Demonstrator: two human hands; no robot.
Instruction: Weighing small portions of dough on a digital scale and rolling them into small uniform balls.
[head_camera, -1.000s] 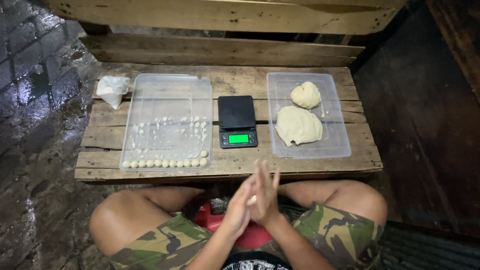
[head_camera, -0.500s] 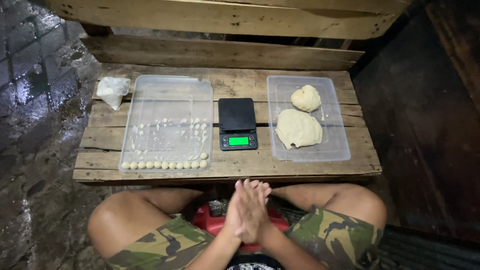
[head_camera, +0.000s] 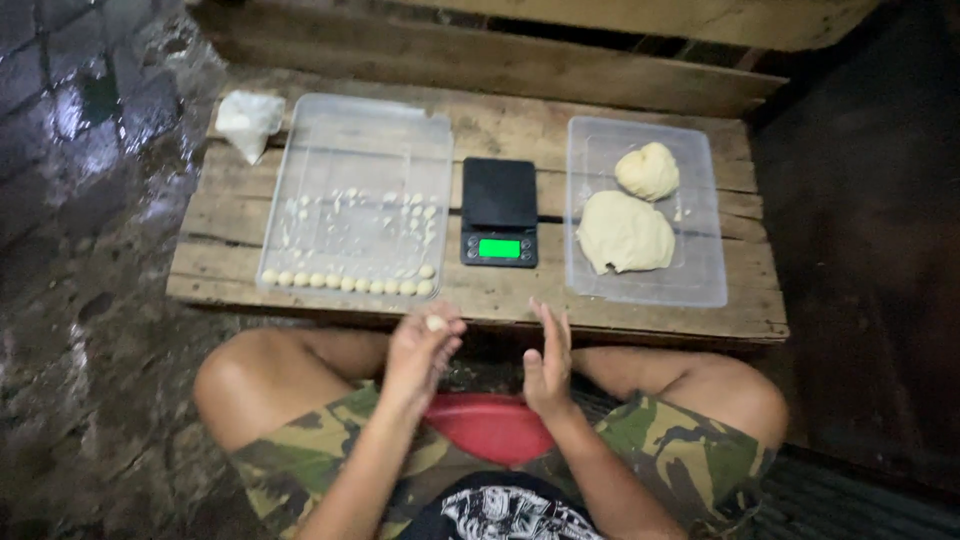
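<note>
Low down, the wooden surface (head_camera: 480, 295) carries a digital scale (head_camera: 499, 212). Left of the scale lies a clear tray (head_camera: 360, 130) with rows of small dough balls (head_camera: 345, 283); right of it, a second tray (head_camera: 690, 285) holding two dough lumps (head_camera: 624, 232). Nearer than the scale, the left hand (head_camera: 420, 352) pinches a small dough ball (head_camera: 435, 323) in its grip; the right hand (head_camera: 548, 362) stands flat, grip released.

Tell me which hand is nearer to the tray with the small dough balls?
Left. The left hand, holding a small dough ball, is just below the near edge of the tray. The right hand is further to the right, open, below the scale.
</note>
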